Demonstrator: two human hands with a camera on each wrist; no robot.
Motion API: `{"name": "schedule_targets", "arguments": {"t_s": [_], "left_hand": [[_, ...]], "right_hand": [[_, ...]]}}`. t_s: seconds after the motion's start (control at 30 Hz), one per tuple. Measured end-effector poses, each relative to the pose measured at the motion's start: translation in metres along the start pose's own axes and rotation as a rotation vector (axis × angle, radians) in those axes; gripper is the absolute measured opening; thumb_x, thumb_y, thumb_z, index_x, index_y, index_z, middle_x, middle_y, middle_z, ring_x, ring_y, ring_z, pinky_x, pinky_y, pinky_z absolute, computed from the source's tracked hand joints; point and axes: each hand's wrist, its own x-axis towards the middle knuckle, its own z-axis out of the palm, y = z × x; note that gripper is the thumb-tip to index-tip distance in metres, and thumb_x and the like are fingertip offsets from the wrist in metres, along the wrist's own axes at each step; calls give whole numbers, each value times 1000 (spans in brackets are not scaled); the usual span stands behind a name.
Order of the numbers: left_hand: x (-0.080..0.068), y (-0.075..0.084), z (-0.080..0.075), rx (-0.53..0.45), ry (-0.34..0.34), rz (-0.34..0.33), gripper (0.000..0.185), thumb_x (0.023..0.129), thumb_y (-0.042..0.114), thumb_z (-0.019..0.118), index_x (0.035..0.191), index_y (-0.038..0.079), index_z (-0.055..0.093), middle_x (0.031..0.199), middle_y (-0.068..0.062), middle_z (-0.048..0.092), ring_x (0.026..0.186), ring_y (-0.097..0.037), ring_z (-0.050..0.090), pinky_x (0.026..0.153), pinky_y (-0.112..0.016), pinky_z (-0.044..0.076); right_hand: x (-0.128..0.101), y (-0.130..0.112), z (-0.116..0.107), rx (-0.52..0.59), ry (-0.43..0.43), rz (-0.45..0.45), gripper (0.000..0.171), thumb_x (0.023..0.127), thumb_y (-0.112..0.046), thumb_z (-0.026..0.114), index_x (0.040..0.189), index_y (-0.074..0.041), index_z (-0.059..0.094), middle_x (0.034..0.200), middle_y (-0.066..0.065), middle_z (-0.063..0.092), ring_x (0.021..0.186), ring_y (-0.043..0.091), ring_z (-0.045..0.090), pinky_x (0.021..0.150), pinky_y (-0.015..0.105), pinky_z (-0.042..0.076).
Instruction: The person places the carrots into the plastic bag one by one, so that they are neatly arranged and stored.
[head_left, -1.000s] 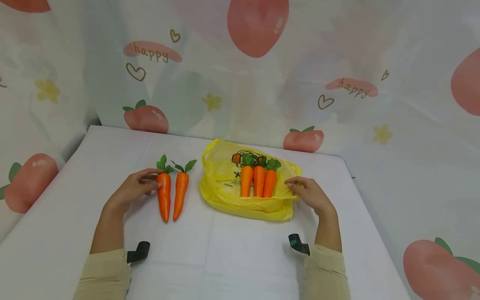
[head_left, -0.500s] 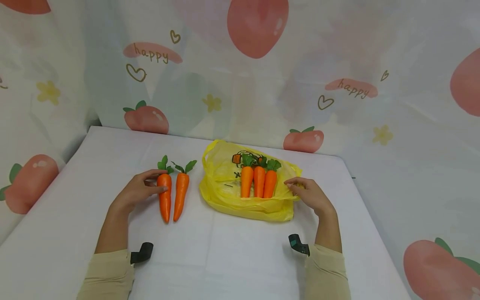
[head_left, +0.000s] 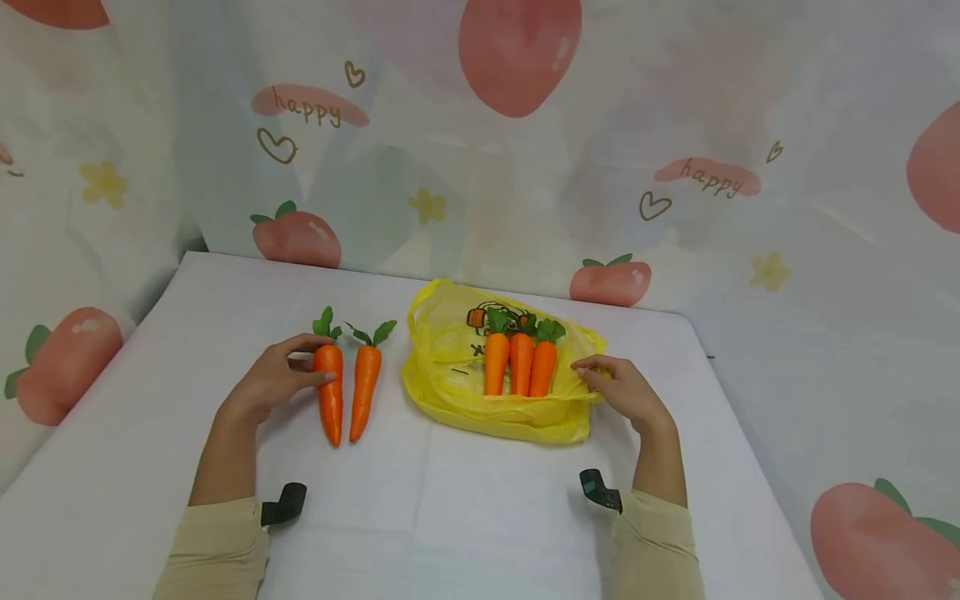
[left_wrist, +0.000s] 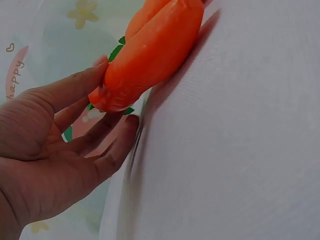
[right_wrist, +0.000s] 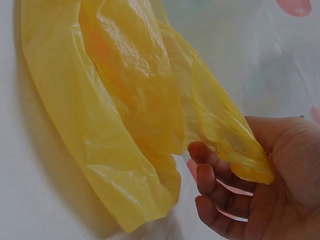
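Observation:
My left hand pinches the left one of two orange carrots, thumb on its near side and fingers behind its top. This carrot has green leaves and points its tip toward me; in the left wrist view its thick end sits at my thumb. The other carrot lies just to its right. My right hand holds the right edge of a yellow plastic bag between thumb and index finger, with the other fingers loosely bent. Three carrots lie in the bag's mouth, leafy ends outward, tips hidden inside.
A white cloth covers the table. Behind and beside it hangs a curtain printed with peaches, hearts and "happy". Dark wrist cameras stick out from both sleeves, low over the table.
My left hand has shifted slightly right, its thumb reaching further across the carrot, whose lower part barely moved. My right hand and the bag stay as they were.

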Motion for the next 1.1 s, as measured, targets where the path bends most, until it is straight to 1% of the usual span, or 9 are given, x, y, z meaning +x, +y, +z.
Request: {"name": "schedule_targets", "arguments": {"t_s": [0.07,0.17,0.3,0.4,0.6,0.77,0.9,0.97,1.1], "left_hand": [[0,0,-2,-9,-3,0,58,94,19,79,147,12,55,149,-23,44,129,-45,48,100,-53,50],[0,-1,-3,-28,-18,0,59,94,18,78,148,11,54,153,-24,39,128,-46,51,98,-49,53],[-1,0,-4,-38,-34,1,61,94,18,78,149,11,52,152,-24,40,128,-44,52,96,-46,54],[-3,2,-7,-40,-27,11,62,95,17,78,150,11,51,152,-22,41,130,-44,52,97,-48,54],[-6,11,-12,-51,-24,35,65,97,17,76,154,11,46,155,-21,38,132,-43,50,102,-52,49],[-7,14,-16,-58,-27,59,65,97,20,75,155,12,46,154,-21,37,131,-43,50,106,-56,44],[-5,18,-14,-65,-42,83,64,97,22,75,155,13,47,154,-21,37,130,-43,50,106,-57,45],[-4,21,-13,-60,-37,93,62,98,21,75,154,14,48,154,-21,38,129,-42,52,105,-56,46],[-7,29,-16,-50,-32,119,60,98,21,74,153,16,50,153,-21,39,126,-42,53,104,-56,46]], "right_hand": [[0,0,0,4,0,-4,34,109,-24,54,132,-3,67,135,18,60,111,32,54,100,49,46],[0,0,1,11,1,-5,34,109,-24,54,132,-3,67,134,18,60,110,32,55,99,47,47],[-1,0,1,20,2,-7,34,109,-25,54,131,-2,67,132,18,62,107,31,57,96,43,49],[-2,-1,2,18,-1,-7,34,109,-25,54,132,-2,67,130,17,62,106,31,57,96,43,49],[-1,-3,4,25,5,4,32,108,-23,55,130,-4,68,123,16,63,107,32,55,101,50,45],[1,-6,5,14,-10,2,33,109,-26,55,131,-4,68,120,15,63,107,32,55,100,50,45],[-1,-6,4,4,1,11,33,109,-25,55,131,-4,68,118,16,63,106,32,54,99,49,44],[-1,-5,3,6,-1,14,34,109,-26,55,132,-4,67,119,16,63,106,32,54,99,49,44],[-3,-4,1,4,0,17,34,109,-27,55,132,-4,67,122,16,63,106,32,55,99,49,45]]}}
